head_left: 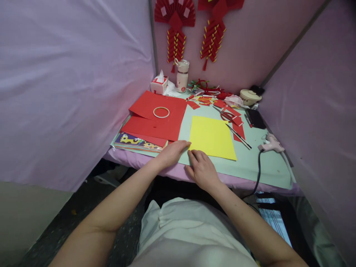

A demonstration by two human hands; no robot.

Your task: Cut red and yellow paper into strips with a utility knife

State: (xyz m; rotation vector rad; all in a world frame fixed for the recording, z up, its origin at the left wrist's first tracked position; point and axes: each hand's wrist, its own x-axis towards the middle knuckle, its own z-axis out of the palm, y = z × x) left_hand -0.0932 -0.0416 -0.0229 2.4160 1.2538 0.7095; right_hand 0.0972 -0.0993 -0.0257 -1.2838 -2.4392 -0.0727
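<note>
A bright yellow sheet of paper [213,138] lies flat on the pale green table mat. My left hand [175,151] reaches in from the left, its fingers together and closed on the sheet's near left corner; its grip is partly hidden. Just to the right, my right hand [203,168] rests at the mat's front edge. Its fingers bend with the tips touching the same corner, and its thumb stands apart below them. A slim pen-like tool with a dark pointed end [238,137] overlaps the sheet's right edge.
Large red sheets [164,128] lie left under a white ring [161,107], over a patterned book [133,141]. Scissors [226,115], red scraps [238,131] and a phone [256,118] are right. A glue gun [271,144] trails its cable over the front edge. A bottle [182,78] stands behind.
</note>
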